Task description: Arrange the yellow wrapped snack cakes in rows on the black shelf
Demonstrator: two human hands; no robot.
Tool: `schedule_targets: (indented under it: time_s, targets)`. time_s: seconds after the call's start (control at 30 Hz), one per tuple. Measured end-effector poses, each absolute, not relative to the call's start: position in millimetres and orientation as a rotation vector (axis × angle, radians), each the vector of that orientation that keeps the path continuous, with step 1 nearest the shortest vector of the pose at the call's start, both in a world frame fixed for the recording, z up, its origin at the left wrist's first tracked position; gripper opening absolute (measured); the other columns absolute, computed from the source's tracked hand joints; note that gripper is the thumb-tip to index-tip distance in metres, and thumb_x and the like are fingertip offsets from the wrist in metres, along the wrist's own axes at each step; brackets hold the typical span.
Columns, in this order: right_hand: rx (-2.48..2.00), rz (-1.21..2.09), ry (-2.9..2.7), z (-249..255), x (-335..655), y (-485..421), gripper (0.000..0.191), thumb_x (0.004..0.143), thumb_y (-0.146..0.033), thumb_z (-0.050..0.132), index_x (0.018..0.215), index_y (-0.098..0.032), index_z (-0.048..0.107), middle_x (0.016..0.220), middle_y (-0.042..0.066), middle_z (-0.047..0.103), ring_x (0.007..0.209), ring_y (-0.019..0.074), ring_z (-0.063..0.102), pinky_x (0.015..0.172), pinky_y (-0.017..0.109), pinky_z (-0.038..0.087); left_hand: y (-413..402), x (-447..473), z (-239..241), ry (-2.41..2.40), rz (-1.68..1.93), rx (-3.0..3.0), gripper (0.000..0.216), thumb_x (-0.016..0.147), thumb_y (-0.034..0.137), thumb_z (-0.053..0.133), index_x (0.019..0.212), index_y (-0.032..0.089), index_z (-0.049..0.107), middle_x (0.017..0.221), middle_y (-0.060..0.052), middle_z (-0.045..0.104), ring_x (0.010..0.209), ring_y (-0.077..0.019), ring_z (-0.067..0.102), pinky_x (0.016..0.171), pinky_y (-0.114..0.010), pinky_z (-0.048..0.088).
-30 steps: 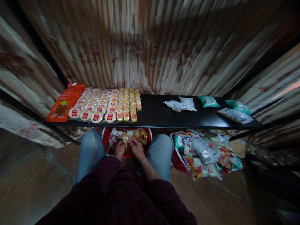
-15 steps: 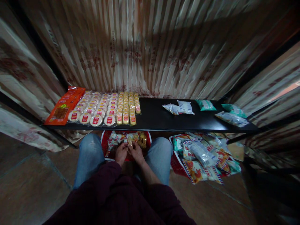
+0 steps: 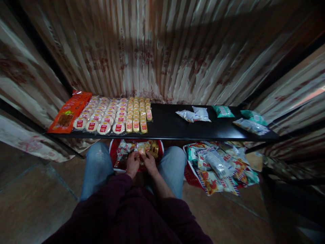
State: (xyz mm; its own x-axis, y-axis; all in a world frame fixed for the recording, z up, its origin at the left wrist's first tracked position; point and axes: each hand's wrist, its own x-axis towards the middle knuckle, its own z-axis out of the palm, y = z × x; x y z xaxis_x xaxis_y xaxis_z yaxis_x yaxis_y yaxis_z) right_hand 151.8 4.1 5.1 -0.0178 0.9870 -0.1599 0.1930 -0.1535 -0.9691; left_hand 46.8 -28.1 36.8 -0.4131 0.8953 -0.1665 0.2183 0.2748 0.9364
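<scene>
Between my knees, over a red basket (image 3: 111, 149), my left hand (image 3: 132, 164) and my right hand (image 3: 150, 163) are close together. Their fingers close on a small wrapped snack (image 3: 141, 153) with a clear, yellowish look, partly covered by the fingertips. Inside the basket lie white-and-red packets (image 3: 126, 146) on the left and yellow wrapped snacks (image 3: 154, 148) on the right. On the black shelf (image 3: 164, 125) just beyond, rows of yellow wrapped cakes (image 3: 136, 125) adjoin rows of round white wrapped cakes (image 3: 104, 127).
An orange pouch (image 3: 66, 117) lies at the shelf's left end. White packets (image 3: 201, 114) and green packets (image 3: 223, 111) are spread along its right part. Beside my right knee, a second red basket (image 3: 192, 176) is heaped with snack bags (image 3: 219, 164). Striped curtains (image 3: 157, 51) hang behind.
Both hands stay together over the basket, their fingers shifting slightly on the wrapped snack. The view has tilted a little, so the shelf sits slightly higher. Shelf goods look unchanged.
</scene>
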Motion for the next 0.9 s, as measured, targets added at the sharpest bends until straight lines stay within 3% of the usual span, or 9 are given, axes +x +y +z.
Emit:
schedule_targets:
  time_s: [0.17, 0.33, 0.53, 0.9]
  targets:
    - [-1.55, 1.142, -1.285, 19.8, 152.6, -1.8, 0.042, 0.078, -0.026, 0.054, 0.12, -0.021, 0.06, 0.122, 0.008, 0.065, 0.12, 0.0251, 0.055, 0.105, 0.04, 0.039, -30.5, 49.9, 41.3, 1.824, 1.193, 1.124, 0.03, 0.075, 0.001, 0.047, 0.096, 0.017, 0.062, 0.096, -0.007, 0.068, 0.093, -0.0171, 0.064, 0.09, -0.031, 0.049]
    - [-1.545, 1.058, -1.317, 30.4, 154.0, -5.9, 0.039, 0.083, -0.027, 0.047, 0.117, -0.018, 0.062, 0.119, 0.011, 0.067, 0.119, 0.0243, 0.056, 0.104, 0.039, 0.041, -34.2, 53.0, 45.7, 1.829, 1.211, 1.32, 0.034, 0.077, 0.002, 0.045, 0.102, 0.017, 0.062, 0.098, -0.006, 0.068, 0.095, -0.017, 0.064, 0.091, -0.033, 0.049]
    - [-1.5, 1.07, -1.291, 27.0, 155.3, -7.2, 0.036, 0.078, -0.025, 0.051, 0.11, -0.017, 0.066, 0.117, 0.01, 0.068, 0.111, 0.0242, 0.061, 0.101, 0.04, 0.044, -40.3, 52.7, 46.6, 1.836, 1.24, 1.544, 0.036, 0.078, 0.003, 0.042, 0.102, 0.018, 0.065, 0.099, -0.007, 0.064, 0.093, -0.0168, 0.063, 0.09, -0.033, 0.05]
    - [-1.325, 1.054, -1.147, 23.3, 159.8, -5.6, 0.042, 0.08, -0.036, 0.048, 0.113, -0.016, 0.063, 0.118, 0.011, 0.066, 0.111, 0.0223, 0.059, 0.102, 0.039, 0.042, -48.8, 64.5, 53.9, 1.726, 1.272, 1.912, 0.05, 0.074, 0.0, 0.037, 0.116, 0.015, 0.06, 0.126, -0.01, 0.058, 0.122, -0.0181, 0.05, 0.108, -0.038, 0.041]
